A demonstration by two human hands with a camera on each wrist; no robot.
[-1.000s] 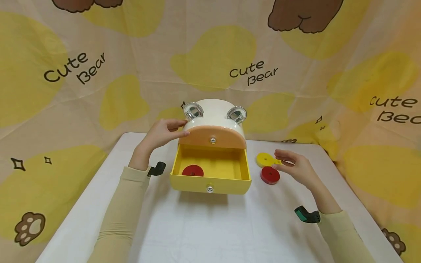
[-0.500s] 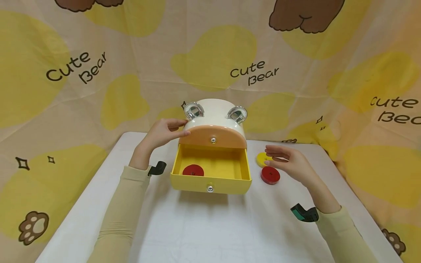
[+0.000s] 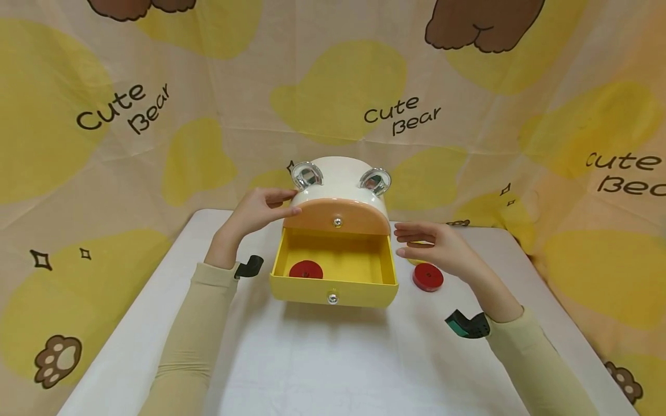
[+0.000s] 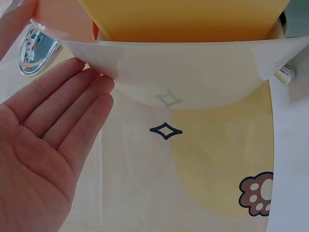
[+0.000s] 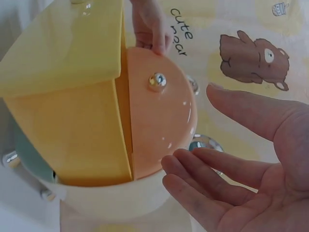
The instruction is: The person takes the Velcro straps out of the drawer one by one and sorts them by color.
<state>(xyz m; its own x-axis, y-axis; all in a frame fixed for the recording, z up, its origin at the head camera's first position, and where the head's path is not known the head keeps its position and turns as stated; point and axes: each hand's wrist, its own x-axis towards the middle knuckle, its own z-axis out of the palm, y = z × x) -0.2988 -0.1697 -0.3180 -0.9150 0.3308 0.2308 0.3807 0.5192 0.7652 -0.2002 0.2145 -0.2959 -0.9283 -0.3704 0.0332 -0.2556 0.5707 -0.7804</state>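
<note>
A white drawer box with two shiny round ears stands mid-table. Its yellow lower drawer is pulled out, and its orange upper drawer is closed. Inside the yellow drawer lies a round red disc. My left hand rests its straight fingertips against the box's left side, thumb by the orange front. My right hand hovers beside the box's right side, fingers spread from the thumb, holding nothing. Below it a yellow disc is mostly hidden; another red disc lies nearby.
The white tabletop stretches in front of the box. A printed "Cute Bear" cloth hangs behind and along the sides. Black wrist cameras are worn at both sleeve cuffs.
My right hand has moved left, from over the yellow disc's right end to beside the box, and now covers most of that disc. The left hand stays against the box.
</note>
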